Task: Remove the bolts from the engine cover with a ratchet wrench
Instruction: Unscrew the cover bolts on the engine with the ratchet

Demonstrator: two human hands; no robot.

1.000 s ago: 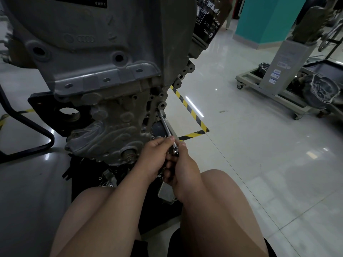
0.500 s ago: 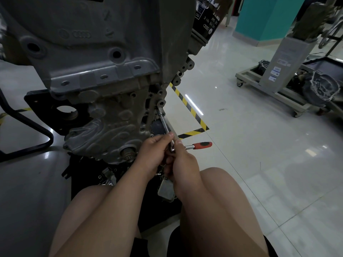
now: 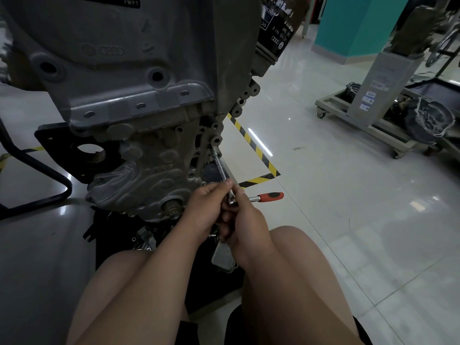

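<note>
One engine cover (image 3: 139,170) sits at 10 o'clock. Two hands meet at centre on one wrench (image 3: 264,197). The left hand (image 3: 204,210) has its grip pinched on the extension bar (image 3: 220,168), which runs toward 11 o'clock to the cover's right edge; the bolt there is hidden. The right hand (image 3: 249,220) has its grip clamped by the wrench head, the orange handle pointing to 3 o'clock.

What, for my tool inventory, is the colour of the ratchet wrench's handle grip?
The handle grip is orange-red with black; head view.
</note>
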